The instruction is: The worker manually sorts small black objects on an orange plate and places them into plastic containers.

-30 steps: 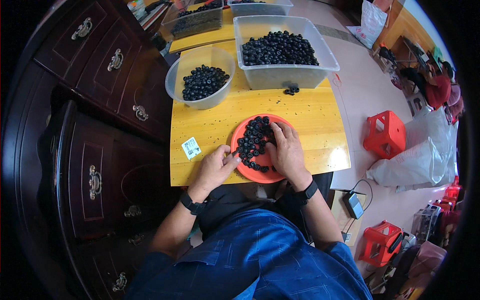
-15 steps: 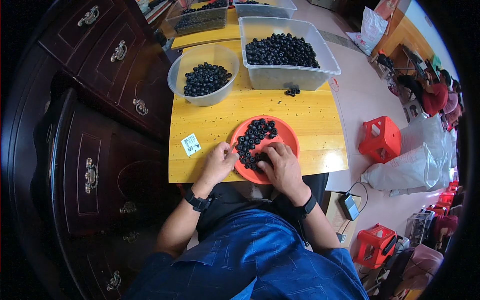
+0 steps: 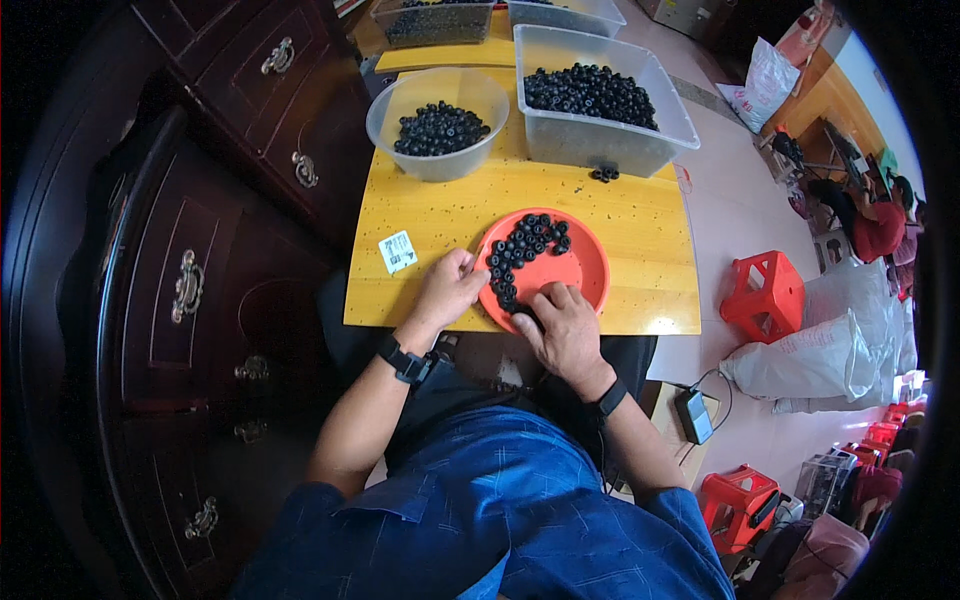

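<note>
A round red plate [image 3: 590, 285] lies at the front edge of the yellow table, holding several small black rings [image 3: 527, 240] in a curved band along its left and far sides. My left hand [image 3: 447, 292] is at the plate's left rim, thumb and forefinger pinched together; what is between them is too small to tell. Over the near part of the plate, my right hand [image 3: 563, 332] has its fingers curled down. Dark pieces show between its thumb and forefinger, while its other fingertips are hidden. Both wrists carry black bands.
Behind the plate stand a round clear tub [image 3: 440, 165] and a large rectangular clear bin [image 3: 600, 145], both holding black rings. A few loose rings [image 3: 604, 174] lie by the bin. A white label [image 3: 397, 252] is left of the plate. Dark drawers [image 3: 190, 290] flank the table; red stools [image 3: 765, 295] stand right.
The view has shifted, so the table sits higher in the picture. Fewer rings show at the near part of the plate, beside my right hand. Both hands stay at the plate.
</note>
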Tool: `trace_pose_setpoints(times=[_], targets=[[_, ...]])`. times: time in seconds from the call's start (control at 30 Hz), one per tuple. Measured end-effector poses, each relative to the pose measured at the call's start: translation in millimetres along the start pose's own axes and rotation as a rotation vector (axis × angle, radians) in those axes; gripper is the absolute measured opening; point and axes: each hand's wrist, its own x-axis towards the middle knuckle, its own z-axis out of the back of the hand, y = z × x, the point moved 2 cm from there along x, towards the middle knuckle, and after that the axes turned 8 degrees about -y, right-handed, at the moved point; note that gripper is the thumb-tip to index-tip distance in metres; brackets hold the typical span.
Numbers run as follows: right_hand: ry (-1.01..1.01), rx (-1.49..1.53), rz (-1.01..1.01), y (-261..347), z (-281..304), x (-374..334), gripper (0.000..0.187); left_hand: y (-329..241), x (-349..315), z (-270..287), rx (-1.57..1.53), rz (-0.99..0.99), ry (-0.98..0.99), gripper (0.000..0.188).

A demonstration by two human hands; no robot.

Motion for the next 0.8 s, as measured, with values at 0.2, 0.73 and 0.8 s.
trace_pose_setpoints(times=[0.2, 0.73, 0.8], targets=[[-0.028, -0.02, -0.024, 1, -1, 5, 0.032, 0, 1, 0, -0.008, -0.016, -0.025, 0.012], [0.071, -0.182, -0.292, -5, -6, 23, 0.041, 1, -2, 1, -0.037, -0.03, 0.023, 0.013], [0.049, -0.19, -0.305, -5, -4, 24, 0.042, -5, -5, 1, -0.089, -0.036, 0.032, 0.013]])
